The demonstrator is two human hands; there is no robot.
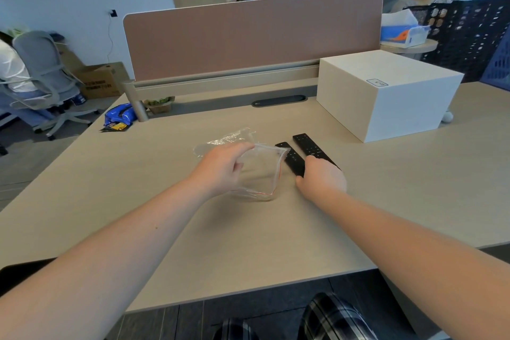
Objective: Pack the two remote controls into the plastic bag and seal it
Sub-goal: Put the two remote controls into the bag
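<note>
A clear plastic bag (pixel 262 171) with a red zip strip lies on the desk, its mouth held open toward the right. My left hand (pixel 220 167) pinches the bag's upper edge. Two black remote controls lie side by side just right of the bag: the left remote (pixel 291 158) and the right remote (pixel 310 146). My right hand (pixel 323 178) covers their near ends, fingers curled around the left remote; both remotes still rest on the desk. A second crumpled clear bag (pixel 229 138) lies behind the first.
A large white box (pixel 386 96) stands at the right on the beige desk (pixel 248 243). A brown divider panel (pixel 248 36) closes the far edge. A blue snack packet (pixel 120 116) sits at the far left corner. People wearing headsets sit beyond the divider.
</note>
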